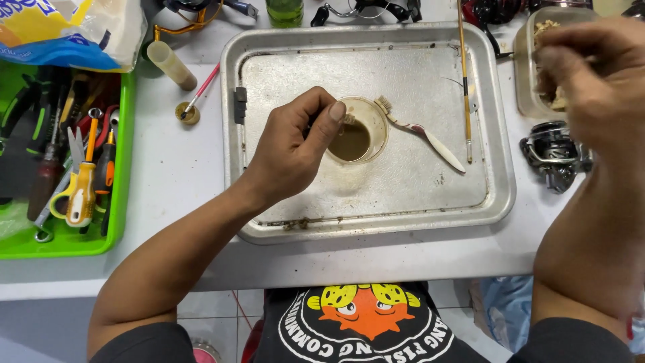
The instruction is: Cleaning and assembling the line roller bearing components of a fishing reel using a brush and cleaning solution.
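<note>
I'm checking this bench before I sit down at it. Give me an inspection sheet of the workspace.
Surface: white table, metal tray stained.
Job's things: small cup of brown liquid in tray; toothbrush and thin stick beside it.
Clutter: green tool bin, fishing reel, plastic tub.
Hands: left hand pinches a small part over cup; right hand blurred at tub.
Cables: nothing seen.
Surroundings: tiled floor.
</note>
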